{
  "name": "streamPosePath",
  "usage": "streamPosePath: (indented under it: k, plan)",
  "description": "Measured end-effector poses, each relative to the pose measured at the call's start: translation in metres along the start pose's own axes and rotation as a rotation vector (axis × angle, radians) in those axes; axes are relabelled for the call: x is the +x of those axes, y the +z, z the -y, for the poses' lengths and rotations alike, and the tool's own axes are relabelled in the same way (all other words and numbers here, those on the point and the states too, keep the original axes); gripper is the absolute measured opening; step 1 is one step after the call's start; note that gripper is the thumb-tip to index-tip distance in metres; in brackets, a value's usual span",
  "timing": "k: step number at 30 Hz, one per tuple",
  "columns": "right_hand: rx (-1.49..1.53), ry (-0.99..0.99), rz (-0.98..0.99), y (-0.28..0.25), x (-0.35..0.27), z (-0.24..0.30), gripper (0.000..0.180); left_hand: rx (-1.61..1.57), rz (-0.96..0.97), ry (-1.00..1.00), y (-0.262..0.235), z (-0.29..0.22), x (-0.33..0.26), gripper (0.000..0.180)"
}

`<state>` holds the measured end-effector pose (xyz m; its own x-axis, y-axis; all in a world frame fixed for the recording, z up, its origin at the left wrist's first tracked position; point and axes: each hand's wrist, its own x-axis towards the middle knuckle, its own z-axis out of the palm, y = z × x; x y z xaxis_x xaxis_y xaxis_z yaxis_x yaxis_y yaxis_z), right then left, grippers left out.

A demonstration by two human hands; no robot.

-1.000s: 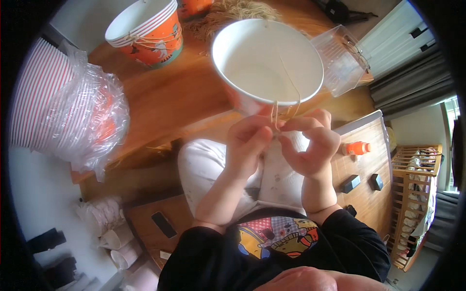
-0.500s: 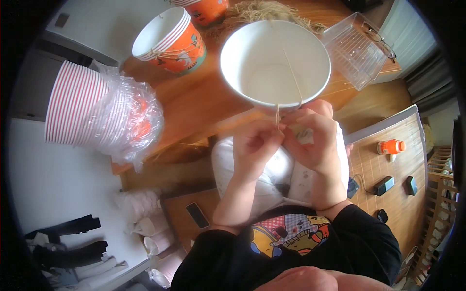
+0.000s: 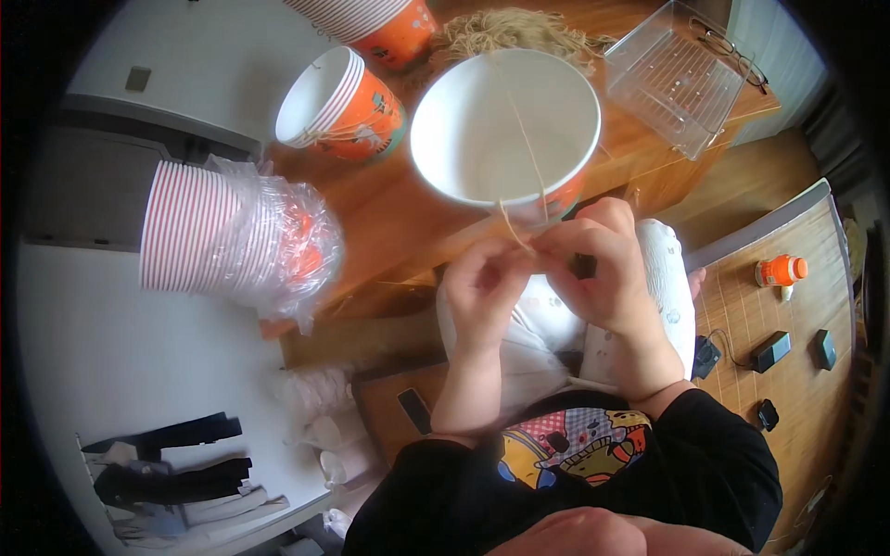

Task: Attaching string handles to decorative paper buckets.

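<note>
A large paper bucket (image 3: 443, 134), white inside with an orange printed outside, stands at the table's near edge with its mouth tilted toward me. A thin strand of tan twine (image 3: 527, 139) crosses its opening from the far rim to the near rim. At the near rim, a short length of twine (image 3: 512, 225) runs down to my fingertips. My left hand (image 3: 480, 287) pinches this twine between thumb and forefinger. Right beside it, my right hand (image 3: 603, 269) is also closed on the twine, fingertips touching the left ones. The exact crossing or knot between the fingers is hidden.
Stacked orange buckets with twine (image 3: 357, 116) and another stack (image 3: 371, 28) stand at the back left. A plastic-wrapped bucket stack (image 3: 199, 227) lies at the left. Loose twine (image 3: 510, 28) is heaped behind; a clear tray (image 3: 672, 88) sits right, glasses (image 3: 728, 51) on it.
The whole view has shifted. Against the surroundings, the bucket has moved left, and the twine at its near rim now slants right toward my fingers. Both hands keep their pinch.
</note>
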<state>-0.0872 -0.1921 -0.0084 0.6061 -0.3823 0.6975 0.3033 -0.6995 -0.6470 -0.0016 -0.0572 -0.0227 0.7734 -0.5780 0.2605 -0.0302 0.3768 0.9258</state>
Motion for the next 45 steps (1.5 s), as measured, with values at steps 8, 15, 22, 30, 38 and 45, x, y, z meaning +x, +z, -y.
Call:
streamPosePath:
  k: [8,15,22,30,38,45]
  plan:
    - [0.008,-0.041,-0.005,0.002,-0.002,-0.004,0.032,-0.020,-0.008,-0.051,-0.001,-0.006,0.000,0.012]
    - [0.025,-0.132,-0.055,0.004,-0.004,-0.008,0.039,-0.179,0.012,-0.184,0.003,-0.003,0.003,0.008]
    - [0.040,-0.127,-0.046,0.001,-0.007,-0.007,0.042,-0.351,0.035,-0.294,0.012,-0.001,0.004,0.007]
    - [0.082,-0.095,-0.046,-0.005,-0.007,-0.006,0.036,-0.621,0.040,-0.497,0.017,0.003,0.004,0.008]
    - [0.060,-0.121,-0.071,-0.011,-0.007,-0.004,0.031,-0.822,0.086,-0.500,0.026,0.003,0.010,0.006]
    - [0.039,-0.183,-0.034,-0.018,-0.008,-0.007,0.027,-1.018,0.132,-0.630,0.018,0.000,0.015,0.010]
